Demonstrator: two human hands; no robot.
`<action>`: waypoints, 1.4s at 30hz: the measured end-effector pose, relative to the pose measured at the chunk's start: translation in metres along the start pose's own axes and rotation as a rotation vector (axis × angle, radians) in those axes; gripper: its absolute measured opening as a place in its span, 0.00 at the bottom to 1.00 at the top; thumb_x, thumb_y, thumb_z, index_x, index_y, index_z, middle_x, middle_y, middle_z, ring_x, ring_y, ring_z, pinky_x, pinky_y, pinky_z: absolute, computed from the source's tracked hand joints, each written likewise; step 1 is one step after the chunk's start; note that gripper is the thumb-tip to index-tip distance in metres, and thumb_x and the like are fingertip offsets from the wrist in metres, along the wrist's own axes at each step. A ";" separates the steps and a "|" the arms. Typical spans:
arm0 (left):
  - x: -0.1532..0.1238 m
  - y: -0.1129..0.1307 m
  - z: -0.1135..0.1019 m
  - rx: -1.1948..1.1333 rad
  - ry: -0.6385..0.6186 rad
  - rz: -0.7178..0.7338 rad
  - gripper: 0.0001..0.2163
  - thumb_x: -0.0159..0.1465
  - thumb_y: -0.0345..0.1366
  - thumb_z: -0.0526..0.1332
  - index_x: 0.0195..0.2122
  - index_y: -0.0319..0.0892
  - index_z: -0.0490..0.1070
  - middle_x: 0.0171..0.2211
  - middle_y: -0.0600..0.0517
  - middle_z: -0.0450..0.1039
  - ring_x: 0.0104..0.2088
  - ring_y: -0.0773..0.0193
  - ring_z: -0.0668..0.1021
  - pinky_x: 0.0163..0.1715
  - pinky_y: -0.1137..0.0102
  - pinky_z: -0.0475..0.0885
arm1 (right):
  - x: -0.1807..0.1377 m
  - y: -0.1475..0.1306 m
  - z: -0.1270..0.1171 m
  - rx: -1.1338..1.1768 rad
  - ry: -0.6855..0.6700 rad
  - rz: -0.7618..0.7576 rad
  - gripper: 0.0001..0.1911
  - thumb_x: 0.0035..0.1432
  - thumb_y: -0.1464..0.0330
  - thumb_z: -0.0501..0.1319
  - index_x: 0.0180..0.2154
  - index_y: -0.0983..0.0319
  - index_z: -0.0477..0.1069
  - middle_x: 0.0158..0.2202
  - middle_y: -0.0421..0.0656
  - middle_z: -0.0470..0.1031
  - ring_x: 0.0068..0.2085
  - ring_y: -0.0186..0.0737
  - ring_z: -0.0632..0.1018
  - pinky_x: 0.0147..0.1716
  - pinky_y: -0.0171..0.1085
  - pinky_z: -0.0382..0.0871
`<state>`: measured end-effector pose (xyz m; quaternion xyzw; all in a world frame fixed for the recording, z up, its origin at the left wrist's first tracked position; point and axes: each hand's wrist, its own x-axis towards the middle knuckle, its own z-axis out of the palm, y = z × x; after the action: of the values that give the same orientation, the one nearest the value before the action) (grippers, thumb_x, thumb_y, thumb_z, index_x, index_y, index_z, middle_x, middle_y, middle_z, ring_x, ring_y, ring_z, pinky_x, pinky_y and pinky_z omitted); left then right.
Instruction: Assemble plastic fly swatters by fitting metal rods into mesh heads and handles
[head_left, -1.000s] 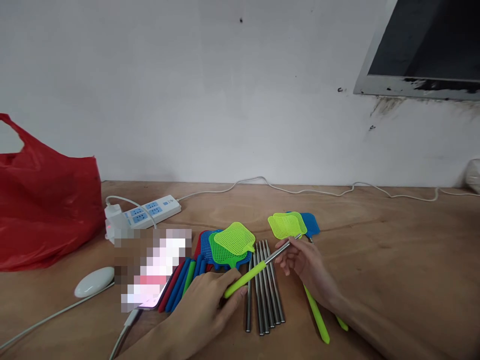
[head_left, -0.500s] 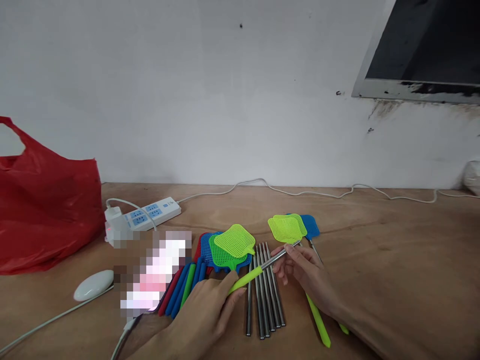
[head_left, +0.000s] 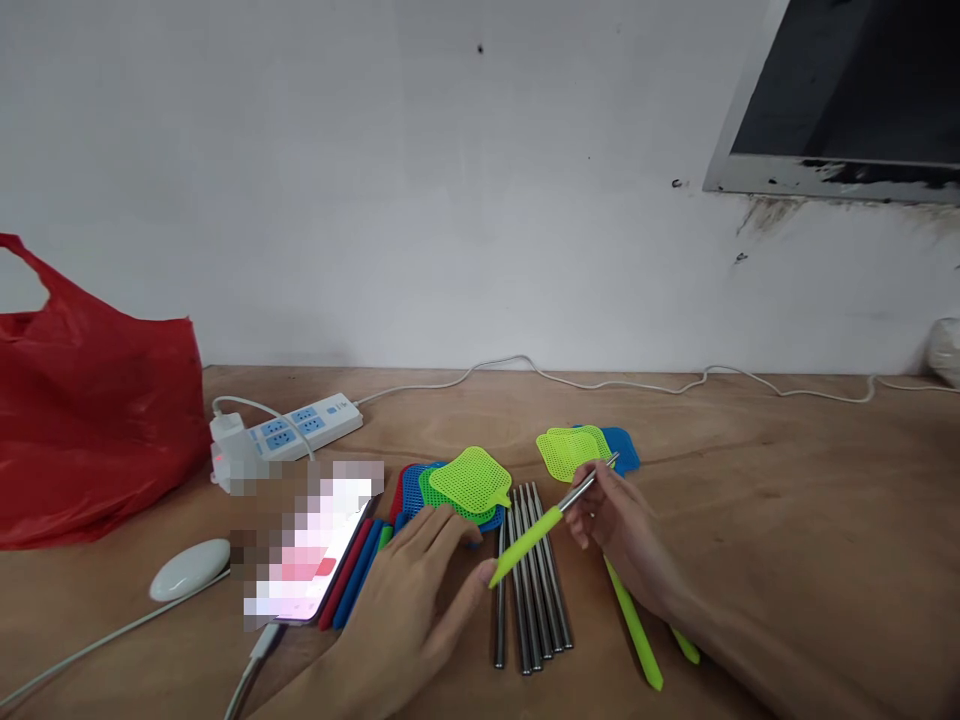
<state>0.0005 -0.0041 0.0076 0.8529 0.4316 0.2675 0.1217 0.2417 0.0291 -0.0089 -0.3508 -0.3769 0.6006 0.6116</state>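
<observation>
My right hand (head_left: 611, 525) pinches the steel end of a telescopic rod with a lime-green handle (head_left: 525, 540) and holds it slanted above a bundle of several bare steel rods (head_left: 534, 585). My left hand (head_left: 416, 600) lies flat with its fingers stretched out. Its fingertips are at a pile of mesh swatter heads (head_left: 469, 480), and its thumb is next to the handle's lower end. Beyond the right hand lie finished swatters with lime and blue heads (head_left: 574, 450) and green handles (head_left: 634, 630).
Red, blue and green loose handles (head_left: 352, 575) lie beside a lit phone (head_left: 307, 550) with a cable. A white power strip (head_left: 289, 425), a white oval puck (head_left: 187, 567) and a red plastic bag (head_left: 90, 420) sit at the left on the wooden table (head_left: 787, 520). A wall stands behind.
My left hand has let go of the green handle and stretched its fingers forward to the swatter heads. My right hand has drawn the rod up and to the right.
</observation>
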 end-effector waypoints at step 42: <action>0.002 -0.031 0.017 0.358 -0.048 0.112 0.19 0.74 0.41 0.52 0.63 0.43 0.65 0.61 0.43 0.70 0.60 0.46 0.72 0.56 0.47 0.71 | 0.005 -0.010 -0.007 -0.449 -0.443 0.371 0.17 0.51 0.58 0.67 0.37 0.60 0.67 0.22 0.35 0.78 0.09 0.25 0.61 0.09 0.28 0.46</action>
<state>-0.0094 0.0166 -0.0193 0.8897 0.4212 0.1722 -0.0365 0.2527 0.0336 -0.0035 -0.4003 -0.5525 0.6651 0.3037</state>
